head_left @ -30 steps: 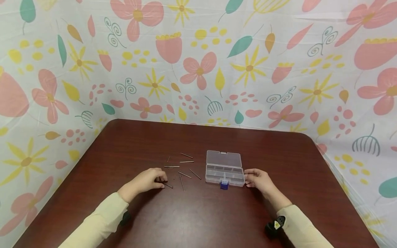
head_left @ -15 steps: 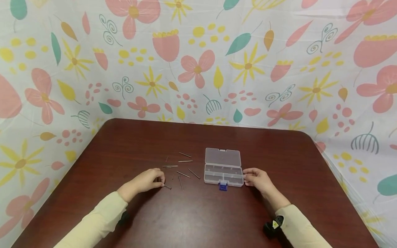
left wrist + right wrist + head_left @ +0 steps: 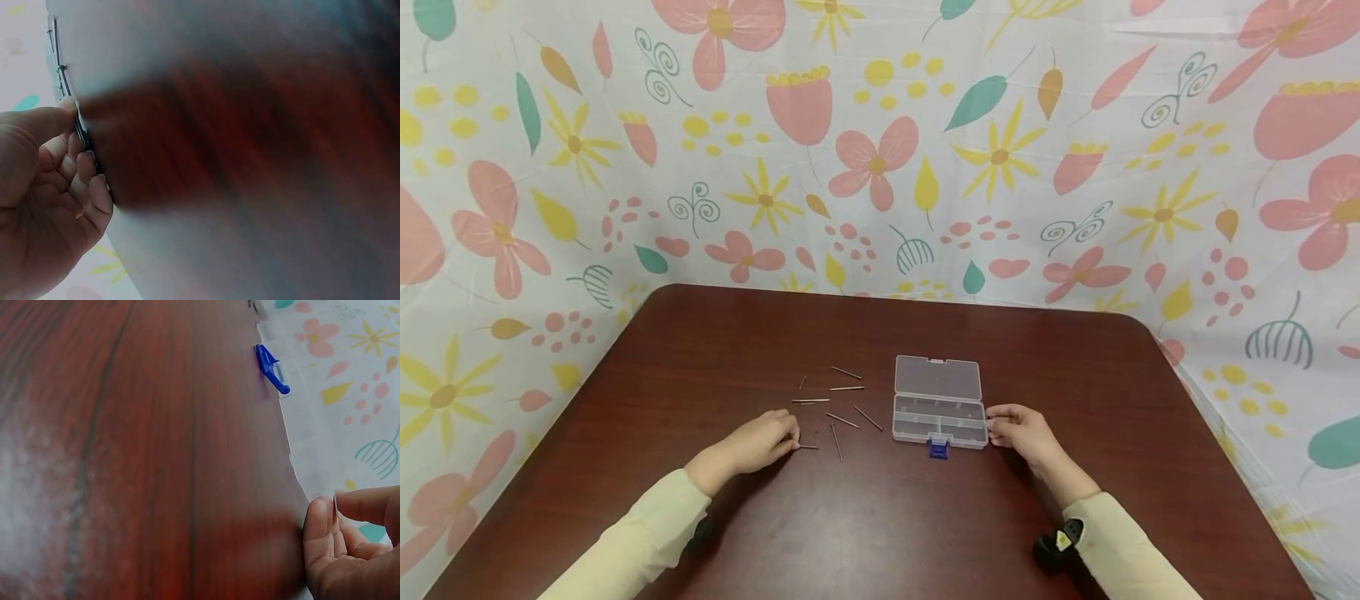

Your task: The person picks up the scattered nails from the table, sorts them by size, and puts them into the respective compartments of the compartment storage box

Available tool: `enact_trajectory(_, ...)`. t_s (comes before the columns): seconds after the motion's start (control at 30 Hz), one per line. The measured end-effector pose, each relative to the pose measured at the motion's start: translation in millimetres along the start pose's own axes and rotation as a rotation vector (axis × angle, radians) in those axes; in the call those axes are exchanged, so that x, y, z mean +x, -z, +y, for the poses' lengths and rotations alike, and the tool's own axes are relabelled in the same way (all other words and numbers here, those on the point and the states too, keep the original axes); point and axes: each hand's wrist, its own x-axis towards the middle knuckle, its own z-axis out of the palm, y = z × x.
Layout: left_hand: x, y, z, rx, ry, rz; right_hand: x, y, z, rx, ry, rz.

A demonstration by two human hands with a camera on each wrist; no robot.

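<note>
My left hand [image 3: 758, 442] pinches a nail [image 3: 808, 447] between thumb and fingers, low over the table; its other end is hidden by the fingers. In the left wrist view the thumb meets the curled fingers, and thin dark nails [image 3: 61, 67] lie beyond them. Right of that hand several loose nails [image 3: 842, 421] lie scattered. A clear plastic compartment box [image 3: 938, 437] stands with its lid raised backward and a blue latch [image 3: 938, 449] at its front. My right hand [image 3: 1024, 432] holds the box's right side between thumb and fingers.
The brown wooden table [image 3: 880, 525] reaches back to a flower-printed cloth [image 3: 880, 158] behind and at both sides. A few very small nails [image 3: 802, 382] lie among the longer ones. A dark wrist camera [image 3: 1051, 552] hangs under the right forearm.
The nail in my left fingers has turned from slanting to nearly level across the view. The head view has shifted slightly. My right hand stays at the box.
</note>
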Motion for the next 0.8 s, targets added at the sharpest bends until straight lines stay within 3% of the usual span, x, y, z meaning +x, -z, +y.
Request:
enact_trajectory(0.1, 0.2, -0.5, -0.6, -0.011, 0.013, 0.012, -0.6, -0.4, -1.1, 0.005, 0.005, 0.006)
enact_trajectory(0.4, -2.0, -2.2, -4.6, -0.095, 0.002, 0.148, -4.0, -2.8, -0.7, 0.001, -0.009, 0.029)
enact_trajectory(0.8, 0.5, -6.3, 2.8, -0.329, 0.015, 0.338, -6.7, -4.0, 1.0, 0.025, 0.009, 0.039)
